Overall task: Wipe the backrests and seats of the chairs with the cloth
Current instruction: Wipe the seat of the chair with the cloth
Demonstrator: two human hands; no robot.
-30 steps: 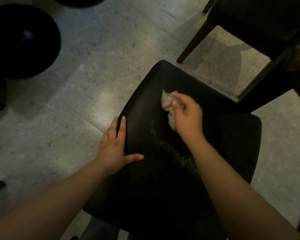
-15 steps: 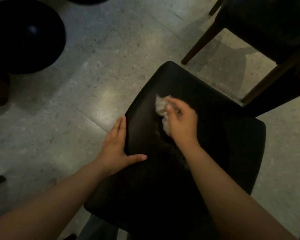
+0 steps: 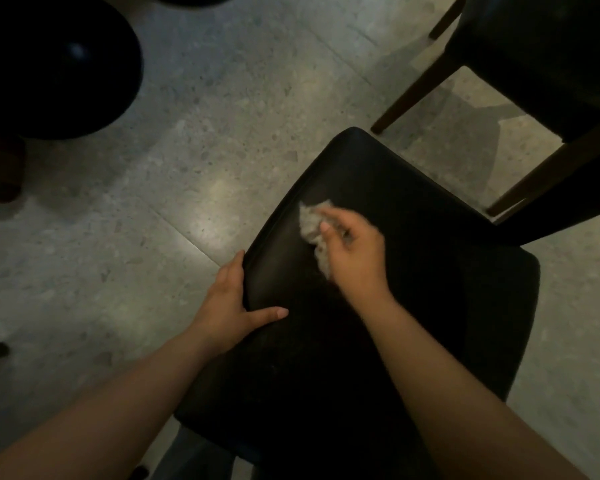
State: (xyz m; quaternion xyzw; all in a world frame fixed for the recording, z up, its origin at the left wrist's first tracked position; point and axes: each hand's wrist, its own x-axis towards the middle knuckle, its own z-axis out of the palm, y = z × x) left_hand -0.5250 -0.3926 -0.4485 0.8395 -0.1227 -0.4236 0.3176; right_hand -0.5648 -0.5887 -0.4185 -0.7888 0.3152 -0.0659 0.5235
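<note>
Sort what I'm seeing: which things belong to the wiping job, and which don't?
Job: cloth, gripped by right hand; black chair seat under it; left hand bracing its edge; second chair beyond.
Not job: round black object; speckled floor.

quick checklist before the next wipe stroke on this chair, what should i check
1. Grip: ok, the right hand has its fingers bunched on the cloth.
2. Contact: ok, the cloth lies on the black chair surface, near its far left edge.
3. Bracing: ok, the left hand has its fingers along the edge and its thumb on top.
4. Stroke path: ok, nothing else lies on the surface.
5. Cleanliness so far: cannot tell, too dark.
6. Whether the second chair has been wiped: cannot tell.
</note>
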